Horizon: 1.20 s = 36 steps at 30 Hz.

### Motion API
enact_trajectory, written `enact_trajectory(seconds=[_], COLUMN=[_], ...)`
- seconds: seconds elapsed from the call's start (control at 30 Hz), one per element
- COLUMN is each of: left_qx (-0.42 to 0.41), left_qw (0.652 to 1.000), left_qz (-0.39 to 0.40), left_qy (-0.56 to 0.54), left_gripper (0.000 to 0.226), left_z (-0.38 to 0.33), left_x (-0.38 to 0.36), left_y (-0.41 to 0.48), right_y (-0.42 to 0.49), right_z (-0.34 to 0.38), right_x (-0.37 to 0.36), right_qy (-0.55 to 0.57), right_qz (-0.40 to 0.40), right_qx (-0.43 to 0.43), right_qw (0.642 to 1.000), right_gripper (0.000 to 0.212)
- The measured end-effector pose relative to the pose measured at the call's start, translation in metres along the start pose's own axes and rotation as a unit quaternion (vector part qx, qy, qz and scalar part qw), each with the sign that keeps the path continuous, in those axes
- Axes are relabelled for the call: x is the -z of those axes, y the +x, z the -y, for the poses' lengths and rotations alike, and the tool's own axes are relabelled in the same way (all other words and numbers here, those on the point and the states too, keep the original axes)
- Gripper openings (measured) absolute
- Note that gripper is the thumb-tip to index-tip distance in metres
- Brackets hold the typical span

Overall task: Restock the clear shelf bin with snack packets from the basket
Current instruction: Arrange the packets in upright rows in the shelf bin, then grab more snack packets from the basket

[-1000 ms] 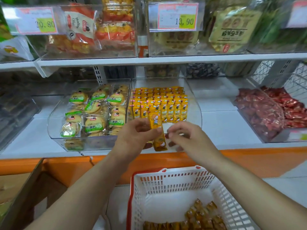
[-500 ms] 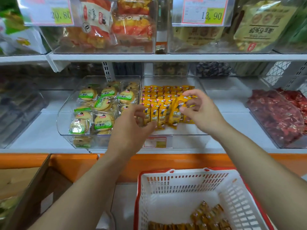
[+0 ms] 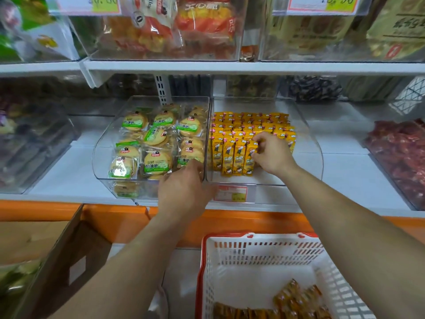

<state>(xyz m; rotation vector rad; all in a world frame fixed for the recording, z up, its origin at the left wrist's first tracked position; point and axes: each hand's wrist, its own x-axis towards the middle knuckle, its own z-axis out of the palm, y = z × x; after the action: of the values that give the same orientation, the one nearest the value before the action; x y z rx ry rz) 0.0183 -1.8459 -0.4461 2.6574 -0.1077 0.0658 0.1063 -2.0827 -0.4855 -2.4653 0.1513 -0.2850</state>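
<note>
Pinches top of yellow packet [image 3: 249, 157] w/ right hand [image 3: 272, 155], at right end of front row in clear bin [image 3: 308, 146], middle of shelf [image 3: 345, 171], near its front edge. Rests left hand [image 3: 184, 192] by bin's front-left corner; can't tell if gripping rim or just touching. Likely seating step: keep packet upright, flush vs neighbour, label fwd; press base down before letting go, to avoid toppling row. After that, back to basket [image 3: 259, 237] below shelf's front edge for remaining packets [image 3: 296, 300].

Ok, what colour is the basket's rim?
Red rim on the white basket, head view.
</note>
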Motion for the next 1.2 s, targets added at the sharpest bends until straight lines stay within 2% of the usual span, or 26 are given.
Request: enact_trajectory(seconds=[0.13,0.2,0.3,0.37,0.47,0.53,0.63,0.73,0.83,1.03,1.13,1.2], left_qx=[-0.001,-0.007,-0.06,-0.098,-0.126,-0.142,-0.164,-0.143,-0.082,0.044,0.055,0.041], left_qw=[1.0,1.0,0.994,0.987,0.981,0.975,0.951,0.926,0.909,0.889,0.883,0.878], left_qz=[0.017,0.001,-0.068,-0.061,0.04,0.137,0.262,0.345,0.404,0.456,0.465,0.476], left_qy=[0.007,-0.013,-0.067,-0.11,-0.139,-0.102,-0.011,0.052,0.064,0.004,-0.02,-0.038], left_gripper=[0.05,0.052,0.047,0.036,0.027,0.029,0.032,0.034,0.036,0.051,0.053,0.049], left_z=[-0.001,-0.004,-0.015,-0.025,-0.034,-0.038,-0.037,-0.021,0.006,0.056,0.062,0.059], left_x=[0.003,0.011,0.025,0.027,-0.001,-0.034,-0.093,-0.156,-0.219,-0.318,-0.353,-0.371], left_y=[0.003,0.003,-0.005,-0.02,-0.055,-0.076,-0.099,-0.113,-0.125,-0.139,-0.134,-0.131], right_y=[-0.005,-0.014,-0.038,-0.065,-0.121,-0.156,-0.197,-0.225,-0.244,-0.261,-0.261,-0.259], right_z=[0.007,0.014,0.024,0.029,0.017,-0.01,-0.074,-0.144,-0.206,-0.281,-0.303,-0.308], right_x=[0.009,0.023,0.054,0.078,0.104,0.103,0.073,0.031,-0.012,-0.1,-0.13,-0.14], right_qy=[-0.047,-0.05,-0.039,-0.029,-0.007,-0.03,-0.097,-0.136,-0.135,-0.127,-0.203,-0.216], right_qz=[0.012,0.004,-0.006,-0.007,0.046,0.105,0.216,0.313,0.344,0.337,0.338,0.343], right_qx=[-0.006,-0.005,0.016,0.061,0.104,0.09,0.021,-0.08,-0.143,-0.236,-0.222,-0.228], right_qw=[0.999,0.999,0.999,0.998,0.993,0.99,0.971,0.937,0.918,0.902,0.892,0.885], right_gripper=[0.05,0.049,0.043,0.031,0.022,0.021,0.019,0.024,0.027,0.059,0.073,0.075])
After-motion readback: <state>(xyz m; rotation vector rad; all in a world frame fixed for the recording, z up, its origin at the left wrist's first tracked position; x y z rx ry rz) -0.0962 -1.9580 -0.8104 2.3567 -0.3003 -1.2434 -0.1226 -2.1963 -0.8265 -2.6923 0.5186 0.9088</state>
